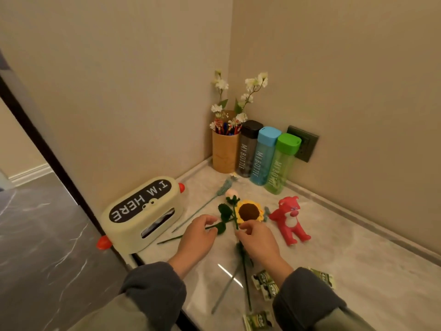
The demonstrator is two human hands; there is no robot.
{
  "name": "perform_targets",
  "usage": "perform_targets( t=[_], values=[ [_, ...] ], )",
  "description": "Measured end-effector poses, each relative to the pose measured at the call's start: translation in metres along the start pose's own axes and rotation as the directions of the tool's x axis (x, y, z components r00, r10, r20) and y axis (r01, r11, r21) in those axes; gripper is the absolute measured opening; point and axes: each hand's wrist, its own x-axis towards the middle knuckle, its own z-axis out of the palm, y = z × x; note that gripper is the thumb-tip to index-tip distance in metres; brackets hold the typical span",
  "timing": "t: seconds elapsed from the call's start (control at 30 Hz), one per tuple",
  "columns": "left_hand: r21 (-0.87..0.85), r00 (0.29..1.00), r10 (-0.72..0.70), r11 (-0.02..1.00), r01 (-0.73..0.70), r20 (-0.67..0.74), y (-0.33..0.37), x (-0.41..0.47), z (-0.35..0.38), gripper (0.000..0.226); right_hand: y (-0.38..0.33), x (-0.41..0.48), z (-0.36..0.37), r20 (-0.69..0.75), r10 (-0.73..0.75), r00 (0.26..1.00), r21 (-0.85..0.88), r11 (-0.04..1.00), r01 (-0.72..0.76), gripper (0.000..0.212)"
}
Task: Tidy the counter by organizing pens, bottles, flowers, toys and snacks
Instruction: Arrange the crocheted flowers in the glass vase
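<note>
Crocheted flowers lie on the marble counter (pixel 358 259): a sunflower (pixel 249 211), a pink rosebud (pixel 232 193) with dark green leaves, and a pale blue flower (pixel 226 186). My left hand (pixel 199 237) pinches a green stem by a leaf. My right hand (pixel 259 242) pinches the sunflower's stem just below the bloom. A red bear toy (pixel 290 219) stands to the right. Three bottles, black (pixel 248 149), blue (pixel 265 155) and green (pixel 282 163), line the corner beside a pen holder (pixel 225 151) with pens and white flowers.
A cream tissue box (pixel 143 211) marked "I'M HERE" sits at the counter's left edge. Several green snack packets (pixel 267 283) lie near my right sleeve. A dark wall socket (pixel 306 143) is behind the green bottle. The floor drops away on the left.
</note>
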Motion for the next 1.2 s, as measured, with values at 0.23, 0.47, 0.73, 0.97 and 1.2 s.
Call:
perform_targets(
  t=[0.23,0.47,0.73,0.97,1.2],
  values=[
    [0.283,0.976,0.197,0.935,-0.214,0.089,-0.012,0.017,-0.004,0.038,-0.001,0.018,0.012,-0.031,0.031,0.999,-0.162,0.986,-0.035,0.006],
    [0.414,0.958,0.269,0.864,-0.287,0.101,-0.016,0.028,0.005,0.029,0.001,0.019,0.01,-0.013,0.013,1.0,-0.047,0.999,-0.014,0.011],
    [0.521,0.981,0.185,0.832,-0.192,0.066,0.006,0.027,0.021,0.028,-0.001,0.005,-0.008,-0.174,-0.039,0.984,0.127,0.99,0.062,0.013],
    [0.428,0.997,0.067,0.9,-0.078,0.042,0.032,0.015,0.034,0.021,-0.005,-0.011,-0.042,-0.222,-0.05,0.974,0.242,0.964,0.105,0.005],
    [-0.056,0.978,0.141,0.987,-0.151,-0.155,0.095,-0.007,0.049,0.01,-0.009,-0.038,-0.091,-0.367,-0.049,0.929,0.405,0.89,0.207,0.008]
  ],
)
